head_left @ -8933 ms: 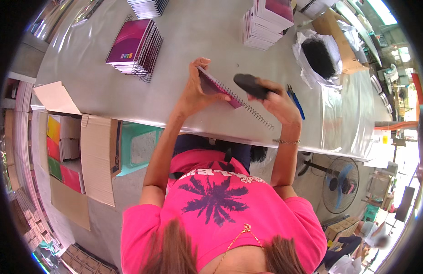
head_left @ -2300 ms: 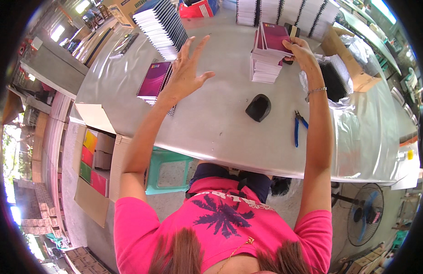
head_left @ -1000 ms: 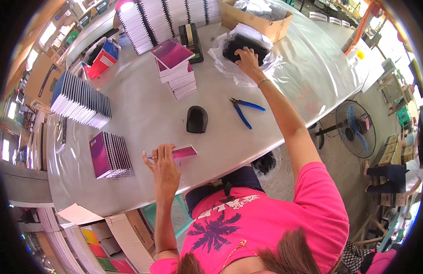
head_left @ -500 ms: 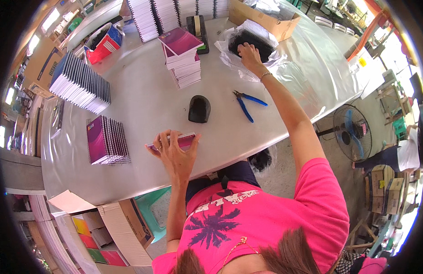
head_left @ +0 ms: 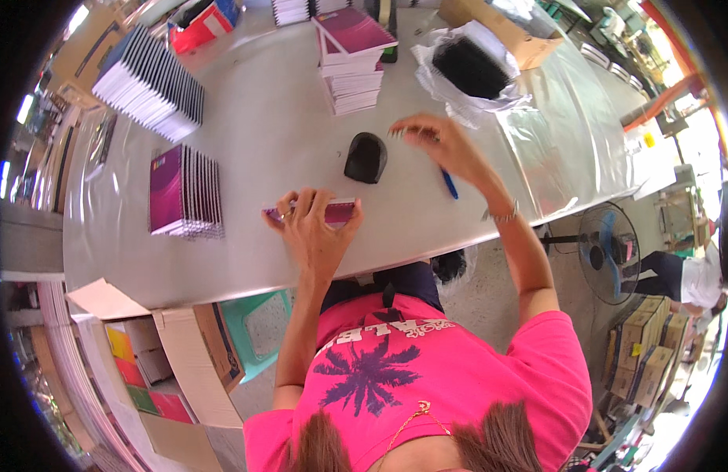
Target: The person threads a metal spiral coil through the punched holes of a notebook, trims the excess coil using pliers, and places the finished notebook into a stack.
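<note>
My left hand (head_left: 310, 228) grips a small purple-covered notebook (head_left: 340, 212) near the table's front edge, its fingers over the top. In the air to the right, my right hand (head_left: 446, 145) pinches a thin dark binding wire (head_left: 403, 132) with loops showing past the fingertips. Beneath that hand lies a pair of pliers, mostly hidden, with one blue handle (head_left: 450, 184) showing. Between the hands and farther back rests a black rounded object (head_left: 365, 158) whose kind I cannot make out. A bundle of black binding wires (head_left: 471, 69) sits in crumpled white wrapping (head_left: 435, 86).
Beyond the black object stands a stack of purple-covered unbound pads (head_left: 352, 71). At left are purple spiral notebooks (head_left: 183, 193) and a taller spiral-bound pile (head_left: 148, 82). A cardboard box (head_left: 529, 47) stands far right; a fan (head_left: 608, 252) is beside the table.
My right hand has left the bundle of black wires and come back toward me, carrying a binding wire. The left hand keeps its grip on the notebook. The whole view has shifted slightly.
</note>
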Motion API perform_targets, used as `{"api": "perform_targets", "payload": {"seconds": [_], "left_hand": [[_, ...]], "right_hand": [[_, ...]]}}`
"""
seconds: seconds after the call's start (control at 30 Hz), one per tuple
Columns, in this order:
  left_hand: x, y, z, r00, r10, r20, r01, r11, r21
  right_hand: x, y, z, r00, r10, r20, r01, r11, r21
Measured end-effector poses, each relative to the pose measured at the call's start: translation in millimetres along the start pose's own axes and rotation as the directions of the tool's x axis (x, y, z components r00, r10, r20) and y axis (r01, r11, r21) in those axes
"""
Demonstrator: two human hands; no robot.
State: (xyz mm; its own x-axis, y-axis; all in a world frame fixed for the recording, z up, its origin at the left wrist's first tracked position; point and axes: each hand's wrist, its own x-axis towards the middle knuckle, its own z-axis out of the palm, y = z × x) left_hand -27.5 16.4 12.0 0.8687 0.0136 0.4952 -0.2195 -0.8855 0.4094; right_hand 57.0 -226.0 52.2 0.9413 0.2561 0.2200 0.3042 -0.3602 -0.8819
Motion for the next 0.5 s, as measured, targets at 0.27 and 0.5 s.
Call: {"api": "perform_targets", "payload": {"seconds": [0.27,0.5], "left_hand": [[1,1,-3,1.000,-0.016,0.020,0.016,1.000,-0.010],[2,2,-3,1.000,-0.013,0.027,0.013,1.000,0.002]], "right_hand": [[-36,-37,55,0.981,0.107,0.161,-0.102,0.994,-0.035],[-40,-34,64,0.983,0.095,0.159,-0.087,0.995,-0.053]]}}
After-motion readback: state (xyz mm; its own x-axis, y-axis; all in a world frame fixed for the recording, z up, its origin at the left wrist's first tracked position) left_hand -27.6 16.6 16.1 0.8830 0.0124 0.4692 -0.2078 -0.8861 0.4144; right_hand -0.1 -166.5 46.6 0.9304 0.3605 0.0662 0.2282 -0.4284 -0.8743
